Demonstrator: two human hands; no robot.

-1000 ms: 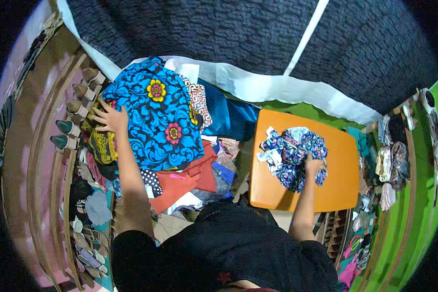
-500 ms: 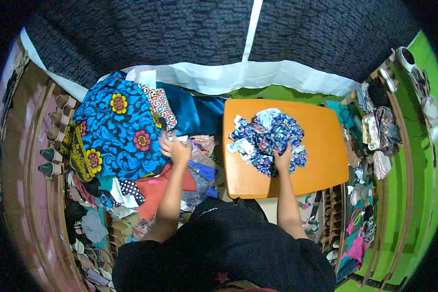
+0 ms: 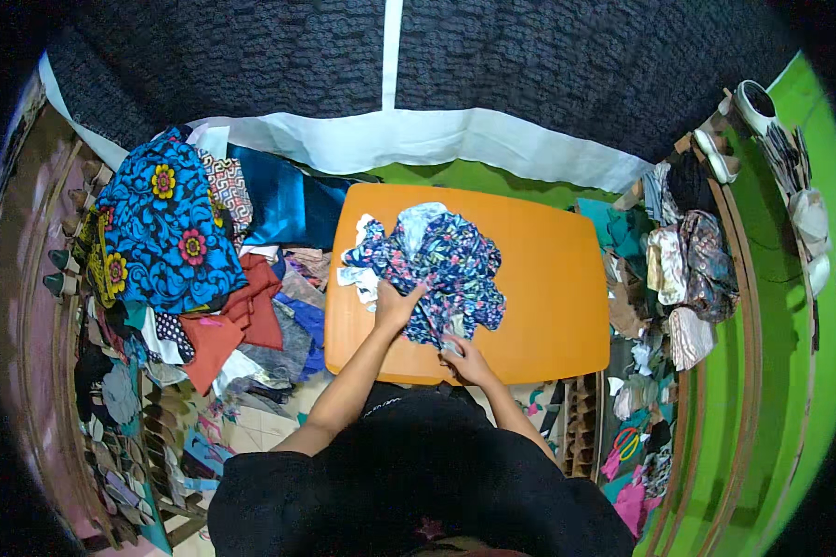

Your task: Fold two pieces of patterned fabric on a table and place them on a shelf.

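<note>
A crumpled navy floral cloth (image 3: 464, 255), with pink flowers and white and pale blue patches, lies bunched on the orange tabletop (image 3: 557, 278). At its near left part, my left hand (image 3: 399, 308) presses down and grips a fold between thumb and fingers. My right hand (image 3: 467, 360) is closed on the cloth's near edge, close to the front of the tabletop. The cloth's folds partly hide the fingertips of both hands.
To the left rises a heap of fabrics topped by a bright blue floral cloth (image 3: 158, 251), with red cloth (image 3: 255, 311) below it. Shoe racks (image 3: 163, 446) stand at lower left. Clothes (image 3: 706, 251) and white shoes (image 3: 755, 104) line the right side. A dark curtain (image 3: 251, 65) hangs ahead.
My left hand has come from the fabric heap onto the navy floral cloth. My right hand has shifted to the cloth's near edge. The whole view has swung to the right.
</note>
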